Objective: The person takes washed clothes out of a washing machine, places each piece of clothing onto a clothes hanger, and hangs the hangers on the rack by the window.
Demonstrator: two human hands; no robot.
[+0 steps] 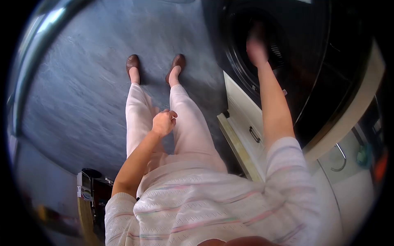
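Observation:
My right hand reaches into the dark round opening of a black front-loading appliance, which looks like a washing machine. The hand is blurred and its fingers are lost in shadow, so whether it holds anything cannot be made out. Pale ribbed or slotted detail shows just beside the wrist inside the opening. Low in front of my thighs hangs my left hand, its fingers loosely curled in with nothing visible between them. It is nearest to my light pink trousers.
A white cabinet front with a dark handle stands below the appliance. Farther right are a pale countertop and a curved metal piece. A small box sits at lower left. Grey-blue marbled floor lies around my feet.

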